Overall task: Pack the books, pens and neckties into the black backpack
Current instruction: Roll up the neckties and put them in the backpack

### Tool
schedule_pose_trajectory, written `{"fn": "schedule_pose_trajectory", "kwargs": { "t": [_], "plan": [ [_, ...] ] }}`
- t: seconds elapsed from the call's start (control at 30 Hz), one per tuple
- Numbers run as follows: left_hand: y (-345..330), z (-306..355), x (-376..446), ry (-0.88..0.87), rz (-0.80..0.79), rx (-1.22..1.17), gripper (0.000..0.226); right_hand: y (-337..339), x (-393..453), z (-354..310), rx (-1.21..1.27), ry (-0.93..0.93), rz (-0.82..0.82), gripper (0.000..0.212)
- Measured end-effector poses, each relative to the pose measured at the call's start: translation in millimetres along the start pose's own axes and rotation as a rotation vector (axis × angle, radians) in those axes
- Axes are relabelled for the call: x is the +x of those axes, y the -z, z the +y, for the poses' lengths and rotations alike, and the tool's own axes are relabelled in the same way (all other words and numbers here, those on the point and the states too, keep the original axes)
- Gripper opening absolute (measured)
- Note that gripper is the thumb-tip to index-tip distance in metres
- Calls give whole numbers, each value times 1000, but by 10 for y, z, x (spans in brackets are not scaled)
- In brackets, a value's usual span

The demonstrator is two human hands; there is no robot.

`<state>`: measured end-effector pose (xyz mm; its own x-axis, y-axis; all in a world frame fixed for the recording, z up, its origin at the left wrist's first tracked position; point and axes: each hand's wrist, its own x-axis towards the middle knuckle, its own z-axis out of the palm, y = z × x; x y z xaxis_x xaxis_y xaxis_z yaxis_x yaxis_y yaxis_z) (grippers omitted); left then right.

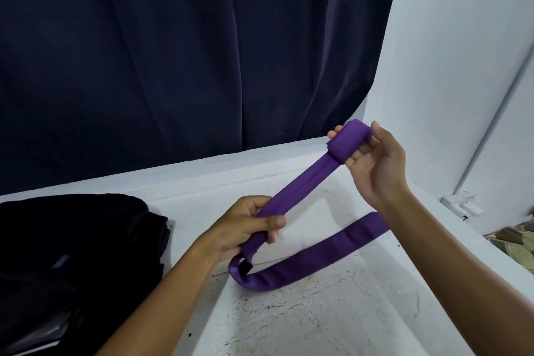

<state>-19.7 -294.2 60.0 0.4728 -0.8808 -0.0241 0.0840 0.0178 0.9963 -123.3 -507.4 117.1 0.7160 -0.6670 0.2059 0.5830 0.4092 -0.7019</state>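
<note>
- One purple necktie [300, 199] stretches between both hands above the white table [303, 324].
- Right hand [372, 164] pinches its rolled end; left hand [245, 225] grips mid-length.
- Loose tension could unravel the roll before the black backpack [75, 251].

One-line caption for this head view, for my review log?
Right hand rolls one end of a purple necktie while the left hand grips its middle, beside the black backpack.
</note>
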Motion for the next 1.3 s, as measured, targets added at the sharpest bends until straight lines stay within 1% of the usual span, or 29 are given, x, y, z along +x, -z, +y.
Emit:
{"fn": "schedule_pose_trajectory", "kwargs": {
  "t": [0.1, 0.13, 0.23, 0.3, 0.33, 0.4, 0.43, 0.47, 0.5, 0.53, 0.57, 0.6, 0.63, 0.67, 0.7, 0.73, 0.77, 0.83, 0.9, 0.97, 1.03, 1.1, 1.17, 1.23, 1.3],
  "plan": [
    [236, -37, -51, 94, -151, -42, 60, 87, 93, -145, 51, 48, 68, 52],
    [341, -44, -66, 124, -171, -41, 71, 112, 111, -194, 68, 46, 85, 46],
    [673, -49, -64, 214, -115, 43, 93, 150, 108, -257, 46, 27, 87, 39],
    [890, -39, -27, 308, -26, 209, 100, 129, 61, -247, 24, 26, 69, 39],
    [971, -23, 0, 364, 31, 334, 102, 111, 32, -255, 22, 34, 59, 41],
    [1049, 17, 51, 459, 200, 597, 99, 47, -39, -290, 28, 28, 20, 51],
    [1043, 35, 85, 455, 330, 710, 91, 2, -79, -309, 24, 13, -9, 57],
    [1010, 46, 131, 404, 459, 785, 79, -49, -123, -328, 12, -10, -45, 61],
    [944, 57, 188, 304, 561, 805, 68, -111, -163, -344, -5, -39, -87, 63],
    [832, 76, 245, 159, 620, 764, 55, -180, -205, -355, -20, -71, -129, 64],
    [677, 105, 297, -10, 632, 691, 38, -256, -244, -364, -27, -101, -171, 65],
    [484, 143, 338, -163, 602, 612, 21, -332, -279, -372, -30, -126, -210, 66],
    [249, 203, 358, -281, 542, 547, 17, -402, -309, -375, -27, -147, -247, 68],
    [15, 252, 374, -360, 472, 507, 24, -462, -332, -381, -22, -163, -278, 70],
    [-202, 281, 393, -417, 423, 486, 32, -514, -350, -386, -18, -176, -300, 73],
    [-393, 298, 422, -453, 418, 483, 38, -554, -365, -394, -10, -190, -319, 74],
    [-561, 315, 453, -475, 438, 471, 39, -585, -376, -399, 3, -208, -332, 75],
    [-775, 325, 532, -492, 482, 394, 29, -618, -399, -410, 49, -237, -351, 76],
    [-856, 320, 585, -490, 495, 301, 14, -612, -413, -429, 89, -245, -378, 76],
    [-844, 289, 590, -445, 437, 161, 8, -591, -410, -475, 84, -218, -403, 76],
    [-804, 261, 512, -386, 338, 10, 11, -533, -371, -516, 25, -172, -403, 74],
    [-743, 218, 402, -289, 258, -79, 21, -418, -289, -506, -43, -139, -373, 69],
    [-665, 162, 303, -198, 170, -56, 25, -258, -189, -442, -105, -121, -313, 64],
    [-602, 103, 205, -152, 102, 42, 26, -89, -106, -346, -168, -102, -254, 62],
    [-576, 73, 113, -103, 101, 51, 22, 51, -70, -216, -268, -88, -210, 55]
  ]
}}
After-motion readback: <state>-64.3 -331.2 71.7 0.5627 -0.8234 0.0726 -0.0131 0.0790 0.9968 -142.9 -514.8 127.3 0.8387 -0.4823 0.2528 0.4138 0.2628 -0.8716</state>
